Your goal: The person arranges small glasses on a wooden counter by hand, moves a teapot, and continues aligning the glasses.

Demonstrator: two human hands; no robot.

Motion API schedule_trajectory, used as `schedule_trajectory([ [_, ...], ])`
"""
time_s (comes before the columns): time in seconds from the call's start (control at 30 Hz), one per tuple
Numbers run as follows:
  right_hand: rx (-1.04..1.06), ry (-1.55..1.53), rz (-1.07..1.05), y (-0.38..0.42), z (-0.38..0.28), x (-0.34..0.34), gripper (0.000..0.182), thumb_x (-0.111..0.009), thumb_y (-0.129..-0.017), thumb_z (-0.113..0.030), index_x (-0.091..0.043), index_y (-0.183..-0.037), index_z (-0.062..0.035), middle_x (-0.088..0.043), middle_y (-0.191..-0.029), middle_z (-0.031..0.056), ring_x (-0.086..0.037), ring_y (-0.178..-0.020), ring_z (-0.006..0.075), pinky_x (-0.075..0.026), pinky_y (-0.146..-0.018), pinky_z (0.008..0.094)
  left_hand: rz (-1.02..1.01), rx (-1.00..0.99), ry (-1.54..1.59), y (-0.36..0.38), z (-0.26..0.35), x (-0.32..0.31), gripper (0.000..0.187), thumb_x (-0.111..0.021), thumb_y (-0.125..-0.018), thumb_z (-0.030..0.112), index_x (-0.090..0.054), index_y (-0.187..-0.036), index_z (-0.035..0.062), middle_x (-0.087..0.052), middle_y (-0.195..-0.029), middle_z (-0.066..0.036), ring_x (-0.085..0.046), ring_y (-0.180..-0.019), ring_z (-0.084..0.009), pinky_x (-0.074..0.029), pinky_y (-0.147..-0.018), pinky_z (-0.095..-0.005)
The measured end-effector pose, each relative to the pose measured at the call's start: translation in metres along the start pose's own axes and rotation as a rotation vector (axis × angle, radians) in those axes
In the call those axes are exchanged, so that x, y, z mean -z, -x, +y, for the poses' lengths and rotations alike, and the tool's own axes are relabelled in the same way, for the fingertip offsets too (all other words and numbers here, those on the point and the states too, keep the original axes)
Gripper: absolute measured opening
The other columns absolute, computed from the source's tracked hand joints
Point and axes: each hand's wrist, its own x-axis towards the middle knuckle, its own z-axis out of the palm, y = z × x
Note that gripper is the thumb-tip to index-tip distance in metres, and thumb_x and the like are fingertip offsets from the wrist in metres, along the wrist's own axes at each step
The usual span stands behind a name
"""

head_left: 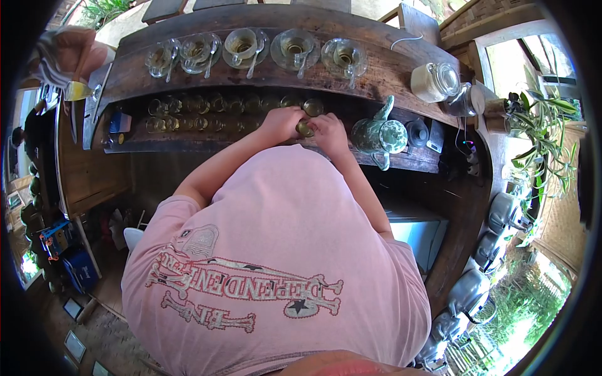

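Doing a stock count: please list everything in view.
Wooden counter: one, brown, ahead
Cups: five, clear, countertop
Saucers: five, clear, beneath cups
Spoons: five, silvery, on saucers
Lidded jars: two, clear, countertop right
Small glasses: many, yellowish, lower shelf
Pitcher: one, mottled green-white, shelf right
Canister: one, dark, beside pitcher
Box: one, blue, shelf left
Metal vessels: several, grey, far right
Plants: several, green, upper right
Assorted items: uncounted, mixed, far left
Held glass: one, yellowish, centre
Shirt: one, pink, bottom
Left hand: one, bare, near glass
Right hand: one, bare, gripping glass
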Motion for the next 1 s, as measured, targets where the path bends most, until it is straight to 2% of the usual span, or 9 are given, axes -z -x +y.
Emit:
schedule_trajectory([
  [0.13, -0.03, 0.068, -0.029, 0.001, -0.007, 0.002, 0.004, -0.075, -0.089, -0.018, -0.078, -0.088, -0.0154, -0.075, -0.09, -0.0002, -0.069, -0.095, 0.0269, -0.054, -0.081, 0.0505, 0.019, -0.024, -0.009, -0.001, -0.002, -0.002, 0.042, -0.089, -0.075, 0.034, -0.077, -0.109, 0.0123, -0.075, -0.108, -0.01, -0.074, -0.104, -0.0348, -0.06, -0.085, -0.0482],
  [0.23, -0.063, 0.096, 0.042, -0.001, -0.01, 0.005, 0.004, -0.075, -0.088, -0.018, -0.078, -0.088, -0.0158, -0.075, -0.089, -0.0011, -0.069, -0.094, 0.0266, -0.054, -0.08, 0.0508, 0.017, -0.007, -0.008, 0.001, 0.0, -0.002, 0.042, -0.089, -0.075, 0.034, -0.077, -0.109, 0.0123, -0.075, -0.107, -0.01, -0.074, -0.104, -0.0346, -0.06, -0.085, -0.0481],
  [0.3, 0.051, 0.04, -0.019, 0.0, -0.007, 0.0, 0.005, -0.075, -0.088, -0.02, -0.078, -0.089, -0.0152, -0.075, -0.089, -0.0011, -0.069, -0.094, 0.0265, -0.053, -0.079, 0.0502, 0.014, -0.003, -0.012, 0.0, 0.001, -0.002, 0.042, -0.089, -0.075, 0.034, -0.077, -0.109, 0.0123, -0.075, -0.107, -0.01, -0.074, -0.103, -0.0345, -0.06, -0.085, -0.048],
  [0.5, -0.071, 0.098, 0.043, -0.005, -0.015, 0.01, 0.004, -0.077, -0.089, -0.016, -0.079, -0.09, -0.0125, -0.076, -0.09, 0.0014, -0.069, -0.094, 0.028, -0.055, -0.079, 0.0483, -0.008, 0.009, -0.007, 0.0, 0.001, -0.001, 0.043, -0.089, -0.075, 0.034, -0.077, -0.11, 0.0121, -0.075, -0.109, -0.01, -0.074, -0.103, -0.035, -0.06, -0.086, -0.0483],
  [0.6, 0.026, 0.01, -0.006, -0.001, -0.006, -0.002, 0.005, -0.077, -0.089, -0.017, -0.079, -0.09, -0.0122, -0.076, -0.09, 0.0012, -0.069, -0.094, 0.0287, -0.055, -0.08, 0.0481, -0.032, 0.041, -0.014, -0.003, 0.002, 0.0, 0.043, -0.089, -0.076, 0.033, -0.077, -0.111, 0.0126, -0.075, -0.11, -0.01, -0.074, -0.105, -0.0352, -0.06, -0.087, -0.0483],
  [0.73, -0.042, 0.128, -0.01, -0.002, -0.008, 0.006, 0.006, -0.077, -0.089, -0.017, -0.079, -0.091, -0.0118, -0.077, -0.091, 0.0021, -0.069, -0.094, 0.0294, -0.055, -0.08, 0.0482, -0.035, 0.02, 0.0, -0.003, 0.001, 0.001, 0.045, -0.09, -0.075, 0.033, -0.077, -0.113, 0.0129, -0.075, -0.112, -0.01, -0.074, -0.107, -0.0349, -0.059, -0.089, -0.0481],
  [0.83, -0.085, 0.059, 0.032, 0.001, 0.005, -0.006, 0.008, -0.077, -0.089, -0.023, -0.079, -0.092, -0.0152, -0.077, -0.093, 0.0019, -0.07, -0.097, 0.0285, -0.055, -0.081, 0.0514, -0.041, 0.03, 0.007, -0.002, 0.0, 0.0, 0.046, -0.091, -0.074, 0.034, -0.077, -0.113, 0.0129, -0.075, -0.112, -0.009, -0.073, -0.107, -0.035, -0.059, -0.089, -0.0482],
  [0.93, -0.003, -0.07, 0.001, 0.001, 0.005, -0.007, 0.009, -0.077, -0.089, -0.022, -0.08, -0.091, -0.0144, -0.077, -0.092, 0.0021, -0.069, -0.098, 0.0289, -0.055, -0.081, 0.0509, -0.029, 0.007, 0.006, -0.002, -0.003, -0.001, 0.047, -0.092, -0.074, 0.034, -0.077, -0.113, 0.0128, -0.075, -0.112, -0.009, -0.073, -0.107, -0.0351, -0.059, -0.088, -0.0485],
  [1.0, -0.075, 0.071, 0.013, 0.0, -0.001, 0.002, 0.008, -0.077, -0.088, -0.021, -0.08, -0.09, -0.0137, -0.077, -0.091, 0.0026, -0.069, -0.097, 0.0292, -0.056, -0.08, 0.0495, -0.018, -0.011, 0.005, -0.002, -0.003, -0.001, 0.047, -0.092, -0.073, 0.034, -0.077, -0.113, 0.0127, -0.075, -0.111, -0.009, -0.073, -0.107, -0.0352, -0.059, -0.088, -0.0486],
])
